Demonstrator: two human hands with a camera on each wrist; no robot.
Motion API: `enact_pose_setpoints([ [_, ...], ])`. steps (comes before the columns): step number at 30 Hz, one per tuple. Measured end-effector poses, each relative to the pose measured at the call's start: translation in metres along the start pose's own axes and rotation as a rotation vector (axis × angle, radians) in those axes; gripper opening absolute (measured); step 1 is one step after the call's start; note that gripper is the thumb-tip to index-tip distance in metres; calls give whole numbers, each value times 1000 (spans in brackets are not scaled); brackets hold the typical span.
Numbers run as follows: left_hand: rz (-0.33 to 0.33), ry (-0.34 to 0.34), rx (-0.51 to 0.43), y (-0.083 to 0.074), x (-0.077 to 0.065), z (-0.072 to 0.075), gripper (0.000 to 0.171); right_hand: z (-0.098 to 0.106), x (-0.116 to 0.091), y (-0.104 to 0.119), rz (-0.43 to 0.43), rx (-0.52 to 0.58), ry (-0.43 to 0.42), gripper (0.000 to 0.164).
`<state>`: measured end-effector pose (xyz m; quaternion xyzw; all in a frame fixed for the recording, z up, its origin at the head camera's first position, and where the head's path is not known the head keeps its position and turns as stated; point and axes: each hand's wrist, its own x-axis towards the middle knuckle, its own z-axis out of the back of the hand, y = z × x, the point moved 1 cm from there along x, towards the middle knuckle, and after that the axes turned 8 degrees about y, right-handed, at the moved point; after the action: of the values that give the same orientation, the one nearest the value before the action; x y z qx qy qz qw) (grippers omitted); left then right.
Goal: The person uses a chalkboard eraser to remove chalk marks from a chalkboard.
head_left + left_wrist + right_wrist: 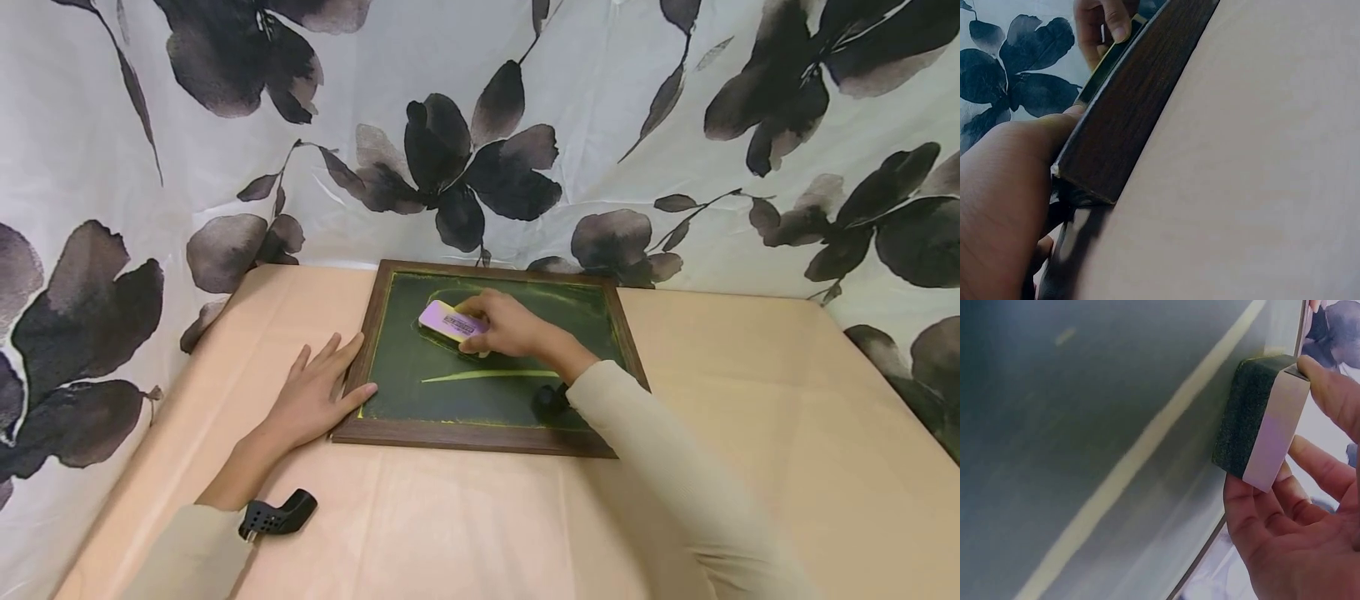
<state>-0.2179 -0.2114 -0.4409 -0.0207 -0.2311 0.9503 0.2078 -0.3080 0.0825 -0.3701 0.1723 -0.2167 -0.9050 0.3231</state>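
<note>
A chalkboard point(405, 400) in a dark brown wooden frame lies on the table. My right hand point(504, 323) grips a chalkboard eraser point(447, 321) by its sides, over the board's upper middle. In the right wrist view, the eraser point(1254, 422) shows a dark felt side and a pale purple back, between thumb and fingers. Below it runs a yellow chalk line point(487, 375). My left hand point(315, 396) rests against the board's left edge, fingers spread and thumb over the frame. Most of the left fingers are hidden in the left wrist view.
A peach-coloured cover point(465, 525) lies over the table. Behind stands a white cloth with dark flowers point(442, 167). Yellow chalk smears mark the board's upper part and inner edges. A black device point(279, 514) sits on the left wrist.
</note>
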Motion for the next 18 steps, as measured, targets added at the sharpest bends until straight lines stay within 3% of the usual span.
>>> enact_pose_setpoints([
  [7, 8, 14, 4, -2, 2, 1, 78, 13, -32, -33, -70, 47, -25, 59],
  [18, 9, 16, -7, -4, -1, 3, 78, 35, -96, -92, -172, -2, -93, 60],
])
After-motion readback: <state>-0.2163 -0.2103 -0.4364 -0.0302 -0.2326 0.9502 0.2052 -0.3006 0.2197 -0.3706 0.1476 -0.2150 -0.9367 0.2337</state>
